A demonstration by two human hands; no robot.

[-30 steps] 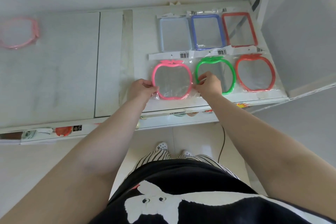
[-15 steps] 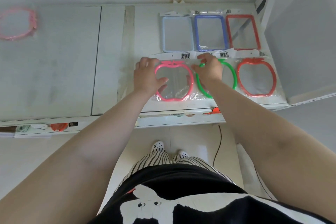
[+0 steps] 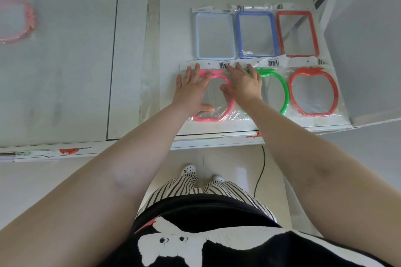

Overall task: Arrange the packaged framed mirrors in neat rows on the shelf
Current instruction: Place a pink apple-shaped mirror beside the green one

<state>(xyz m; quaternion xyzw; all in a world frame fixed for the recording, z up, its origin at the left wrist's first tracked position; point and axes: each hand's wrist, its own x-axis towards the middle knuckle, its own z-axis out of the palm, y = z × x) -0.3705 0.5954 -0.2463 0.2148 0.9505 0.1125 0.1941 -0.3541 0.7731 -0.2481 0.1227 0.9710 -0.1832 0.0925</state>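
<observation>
Item: packaged framed mirrors, six in two rows of three at the right end of the white shelf (image 3: 134, 71).

Back row, rectangular frames: pale blue mirror (image 3: 215, 36), dark blue mirror (image 3: 255, 34), red rectangular mirror (image 3: 297, 33), set side by side.

Front row, apple-shaped frames with a leaf at the top: pink apple mirror (image 3: 217, 118), green apple mirror (image 3: 280, 84), red apple mirror (image 3: 313, 92). Each sits in a clear, crinkled plastic sleeve with a white header card bearing a barcode; the front headers overlap the lower edges of the back row.

Separate: another pink framed mirror (image 3: 18, 20), blurred, far left on the shelf, well apart from the rows.

Left hand (image 3: 192, 91): flat, fingers spread, palm down on the left part of the pink apple mirror; grip open, holding nothing.

Right hand (image 3: 244, 85): flat, fingers extended, over the seam between pink and green packages; grip open, holding nothing.

Change from half a second earlier: both hands were curled at the package edges; they are now flattened on top.

Materials: glossy moulded plastic frames, reflective glass, matte scuffed shelf surface.
</observation>
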